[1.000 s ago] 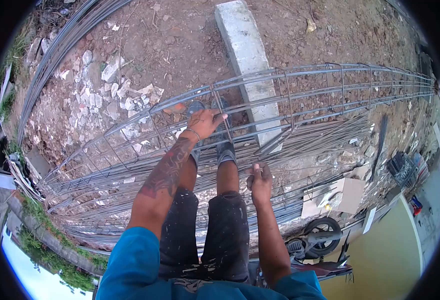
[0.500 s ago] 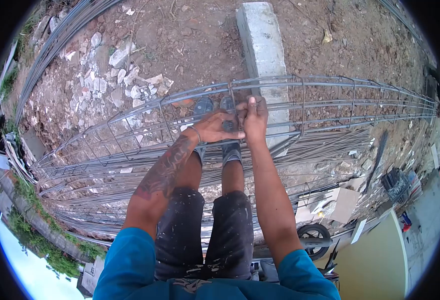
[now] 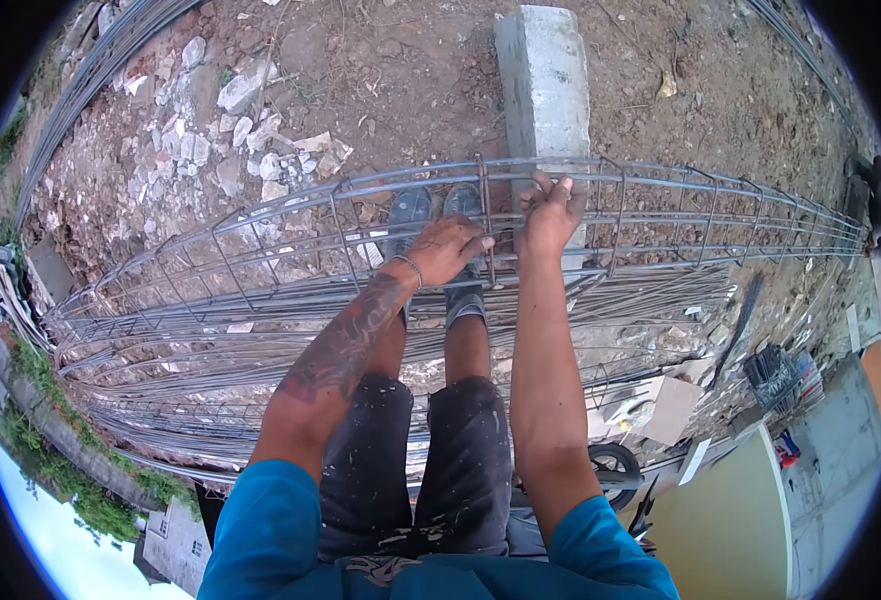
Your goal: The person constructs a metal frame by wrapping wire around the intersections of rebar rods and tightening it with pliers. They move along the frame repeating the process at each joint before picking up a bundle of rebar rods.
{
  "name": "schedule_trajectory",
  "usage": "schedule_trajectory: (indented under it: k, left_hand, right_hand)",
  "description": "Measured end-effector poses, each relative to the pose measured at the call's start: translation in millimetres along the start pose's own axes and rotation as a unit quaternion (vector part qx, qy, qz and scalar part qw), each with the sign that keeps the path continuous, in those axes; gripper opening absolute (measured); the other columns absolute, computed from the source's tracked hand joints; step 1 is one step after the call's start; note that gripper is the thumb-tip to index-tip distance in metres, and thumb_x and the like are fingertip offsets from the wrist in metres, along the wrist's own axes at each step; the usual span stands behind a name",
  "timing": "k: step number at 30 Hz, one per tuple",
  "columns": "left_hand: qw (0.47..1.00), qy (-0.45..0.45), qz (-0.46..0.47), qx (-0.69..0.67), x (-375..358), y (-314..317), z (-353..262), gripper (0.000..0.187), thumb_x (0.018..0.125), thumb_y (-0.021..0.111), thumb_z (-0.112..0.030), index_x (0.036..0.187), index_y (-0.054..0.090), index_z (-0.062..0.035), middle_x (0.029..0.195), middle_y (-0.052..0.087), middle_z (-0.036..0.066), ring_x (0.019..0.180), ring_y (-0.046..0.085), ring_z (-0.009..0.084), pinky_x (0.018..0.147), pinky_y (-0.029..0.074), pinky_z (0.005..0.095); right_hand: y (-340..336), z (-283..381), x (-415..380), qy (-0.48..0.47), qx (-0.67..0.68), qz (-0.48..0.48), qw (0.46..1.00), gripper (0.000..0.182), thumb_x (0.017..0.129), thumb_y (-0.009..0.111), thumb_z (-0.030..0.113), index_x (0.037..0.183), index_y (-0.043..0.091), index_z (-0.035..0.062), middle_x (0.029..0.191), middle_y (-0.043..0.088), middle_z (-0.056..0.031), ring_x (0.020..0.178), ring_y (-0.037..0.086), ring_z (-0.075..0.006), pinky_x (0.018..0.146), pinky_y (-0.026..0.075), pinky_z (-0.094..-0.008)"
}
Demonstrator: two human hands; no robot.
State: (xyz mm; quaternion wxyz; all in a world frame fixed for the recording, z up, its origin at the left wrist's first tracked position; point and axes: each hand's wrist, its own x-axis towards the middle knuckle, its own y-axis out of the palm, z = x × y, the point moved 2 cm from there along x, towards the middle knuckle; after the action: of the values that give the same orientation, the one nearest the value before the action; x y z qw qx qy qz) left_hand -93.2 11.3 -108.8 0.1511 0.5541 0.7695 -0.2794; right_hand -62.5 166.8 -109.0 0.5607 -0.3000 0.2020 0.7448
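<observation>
A long rebar cage (image 3: 621, 215) of steel bars and stirrups stretches across the view before my shins. My left hand (image 3: 446, 248) is closed beside an upright stirrup (image 3: 485, 215), its thumb reaching toward that stirrup over the middle bars. What its fingers grip is hidden. To the right of the stirrup, my right hand (image 3: 551, 215) is raised over the bars with curled fingers and the thumb pressed near them. Anything small between those fingers cannot be made out.
A concrete post (image 3: 551, 80) lies on the dirt under the cage. Broken rubble (image 3: 246, 130) is scattered at the upper left. Loose steel rods (image 3: 361, 350) lie around my legs. A wheel (image 3: 616, 470) and a pale yellow panel (image 3: 731, 520) stand at the lower right.
My right hand has moved right, away from the stirrup and from my left hand. The left hand stays by the stirrup, its fingers more drawn in. The view has shifted slightly.
</observation>
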Motion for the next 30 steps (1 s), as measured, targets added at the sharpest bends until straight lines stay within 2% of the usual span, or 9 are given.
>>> schedule_trajectory:
  k: [5, 7, 8, 11, 15, 17, 21, 26, 30]
  left_hand:
    - [0.997, -0.031, 0.065, -0.03, 1, -15, -17, 0.044, 0.092, 0.052, -0.044, 0.097, 0.068, -0.003, 0.103, 0.062, 0.018, 0.103, 0.053, 0.0317, 0.093, 0.04, 0.0411]
    - [0.996, -0.028, 0.038, -0.074, 5, -7, -9, 0.052, 0.088, 0.051, -0.054, 0.094, 0.07, -0.0058, 0.101, 0.063, 0.018, 0.104, 0.054, 0.0335, 0.093, 0.039, 0.0422]
    - [0.992, -0.03, 0.017, -0.118, 6, -1, -4, 0.06, 0.084, 0.05, -0.063, 0.091, 0.072, -0.0086, 0.099, 0.063, 0.018, 0.105, 0.055, 0.0352, 0.094, 0.039, 0.0432]
    - [0.96, -0.112, 0.031, -0.253, 10, 5, 1, 0.066, 0.085, 0.046, -0.066, 0.09, 0.071, -0.005, 0.092, 0.064, 0.019, 0.098, 0.058, 0.0344, 0.09, 0.04, 0.0431]
    - [0.956, -0.236, 0.037, -0.168, 10, -6, -10, 0.067, 0.088, 0.042, -0.063, 0.089, 0.068, -0.0006, 0.087, 0.064, 0.02, 0.092, 0.059, 0.0353, 0.086, 0.04, 0.0426]
    - [0.976, -0.129, -0.061, -0.162, 11, 2, -8, 0.056, 0.092, 0.045, -0.049, 0.089, 0.061, 0.0046, 0.09, 0.061, 0.022, 0.09, 0.055, 0.0365, 0.08, 0.04, 0.0413]
    - [0.99, -0.103, 0.053, -0.081, 7, -3, -4, 0.046, 0.094, 0.043, -0.042, 0.093, 0.059, 0.0008, 0.096, 0.056, 0.021, 0.099, 0.05, 0.0385, 0.091, 0.035, 0.0415]
    - [0.992, -0.056, 0.102, 0.053, -6, 11, 2, 0.051, 0.096, 0.039, -0.041, 0.121, 0.056, -0.0002, 0.132, 0.043, 0.019, 0.129, 0.033, 0.0344, 0.107, 0.023, 0.0468]
    - [0.994, -0.024, 0.087, 0.068, -7, 20, 7, 0.044, 0.095, 0.041, -0.038, 0.112, 0.062, -0.0046, 0.124, 0.048, 0.022, 0.122, 0.038, 0.0366, 0.102, 0.028, 0.0484]
  right_hand:
    - [-15, 31, 11, -0.036, 0.015, 0.067, 0.997, 0.023, 0.101, 0.036, 0.028, 0.11, 0.037, 0.0071, 0.083, 0.062, -0.0113, 0.055, 0.047, -0.0117, 0.05, 0.04, -0.026]
    - [-36, 29, 11, -0.024, 0.175, -0.184, 0.967, 0.026, 0.102, 0.032, 0.031, 0.114, 0.033, 0.0073, 0.088, 0.061, -0.0124, 0.059, 0.048, -0.0124, 0.051, 0.041, -0.0268]
    - [-41, 19, 4, -0.022, 0.206, -0.21, 0.955, 0.028, 0.102, 0.029, 0.033, 0.115, 0.03, 0.008, 0.092, 0.06, -0.0136, 0.062, 0.05, -0.0145, 0.054, 0.043, -0.0271]
    - [-15, -1, -45, -0.021, 0.135, -0.243, 0.96, 0.029, 0.102, 0.029, 0.033, 0.114, 0.029, 0.0072, 0.091, 0.059, -0.0148, 0.064, 0.052, -0.0173, 0.058, 0.046, -0.0283]
    - [-8, -29, -80, 0.001, 0.138, -0.182, 0.974, 0.027, 0.102, 0.03, 0.033, 0.111, 0.029, 0.0069, 0.088, 0.056, -0.014, 0.066, 0.054, -0.0194, 0.06, 0.048, -0.0298]
    - [-20, -26, -84, -0.006, 0.113, -0.16, 0.981, 0.023, 0.102, 0.032, 0.028, 0.113, 0.029, 0.0077, 0.085, 0.047, -0.011, 0.074, 0.054, -0.0234, 0.069, 0.049, -0.0375]
    - [-52, -12, -53, 0.005, 0.162, -0.218, 0.963, 0.019, 0.101, 0.034, 0.026, 0.107, 0.032, 0.0077, 0.081, 0.045, -0.0089, 0.071, 0.051, -0.0229, 0.07, 0.049, -0.037]
    - [-59, 30, 14, 0.011, 0.122, -0.214, 0.969, 0.017, 0.1, 0.037, 0.026, 0.108, 0.038, 0.0107, 0.07, 0.041, -0.0028, 0.051, 0.037, -0.0134, 0.043, 0.032, -0.0262]
    - [-47, 53, 58, 0.084, 0.117, -0.22, 0.965, 0.009, 0.096, 0.039, 0.017, 0.098, 0.043, 0.009, 0.062, 0.04, -0.0033, 0.047, 0.036, -0.0137, 0.04, 0.028, -0.0263]
